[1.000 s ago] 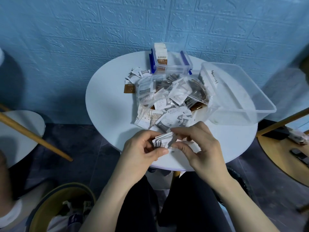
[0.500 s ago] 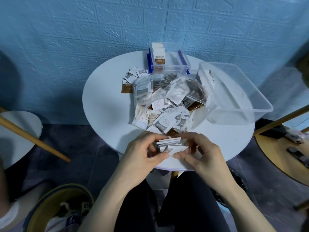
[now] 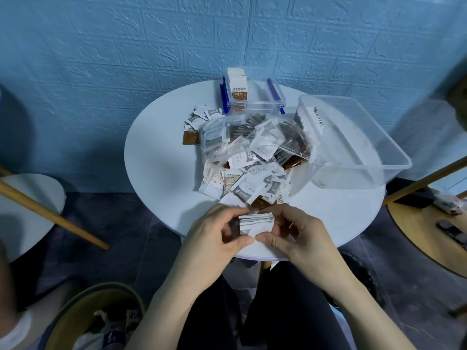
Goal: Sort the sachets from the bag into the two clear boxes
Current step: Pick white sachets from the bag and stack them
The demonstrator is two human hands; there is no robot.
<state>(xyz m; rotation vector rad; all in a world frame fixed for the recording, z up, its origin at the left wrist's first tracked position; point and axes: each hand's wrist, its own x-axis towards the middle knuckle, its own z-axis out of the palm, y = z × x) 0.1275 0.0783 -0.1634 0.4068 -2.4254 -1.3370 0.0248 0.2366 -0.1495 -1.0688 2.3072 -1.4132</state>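
Grip: left hand [image 3: 214, 232] and right hand [image 3: 294, 234] pinching sachet stack [image 3: 256, 223], thumbs touching.
Edge: table [image 3: 161, 168] rim just below.
Ahead: sachet pile [image 3: 249, 183].

left hand [image 3: 214, 238]: mine, bare, no glove, no ring or watch in view
right hand [image 3: 295, 236]: mine, bare, same, nails short
forearms: both bare, no sleeve visible anywhere up to frame edge
legs: my dark trousers [image 3: 290, 311], near black, plain, no visible pattern
markings: none seen on me
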